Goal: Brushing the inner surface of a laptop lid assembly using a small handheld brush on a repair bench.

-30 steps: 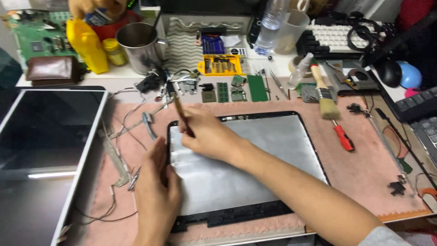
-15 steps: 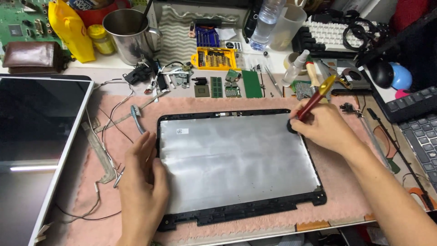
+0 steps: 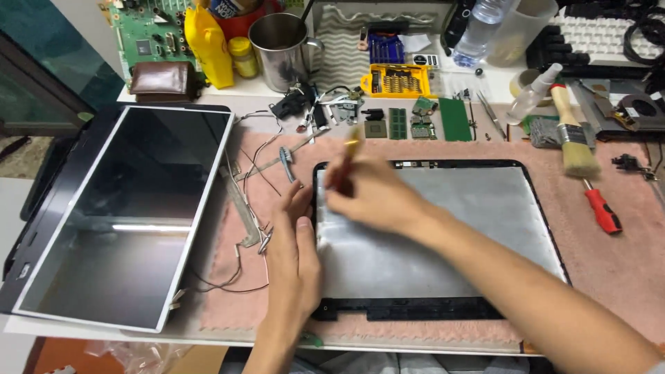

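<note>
Pink mat (image 3: 623,270) covers the bench. Right hand (image 3: 377,197) grips a blurred tool (image 3: 344,161) at the laptop lid (image 3: 443,235), far-left corner. Left hand (image 3: 294,253), fingers loosely extended, steadies its left edge. Advise firm bracing, light strokes. Loose cables (image 3: 253,208) lie left.

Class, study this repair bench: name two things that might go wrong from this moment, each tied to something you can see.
1. The right hand works a blurred red-and-yellow tool on the black-framed grey laptop lid; a slip might scratch it or jab the left hand alongside.
2. Thin loose wires on the pink mat may snag.
</note>
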